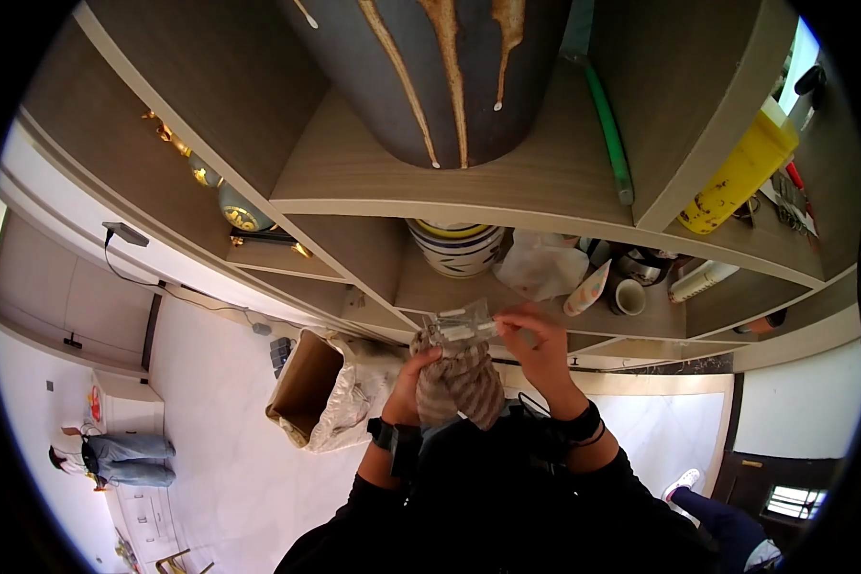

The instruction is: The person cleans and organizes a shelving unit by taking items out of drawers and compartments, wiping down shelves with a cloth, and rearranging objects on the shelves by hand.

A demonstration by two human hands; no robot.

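A clear plastic packet [461,325] is seen atop a striped cloth [461,385] clasped in the left hand [411,381], beside a shelf unit [469,206]. The packet's edge is met by the blurred right hand [538,346], its grip unclear; a box [306,383] is set on the floor [220,373].

A soft striped cloth [461,385], brown and cream, is all bunched up in loose folds. A small see-through plastic bag [461,319] is at one end of it, touching it. The bag looks shiny and crinkly. Little white things [459,334] show through, too small to name.
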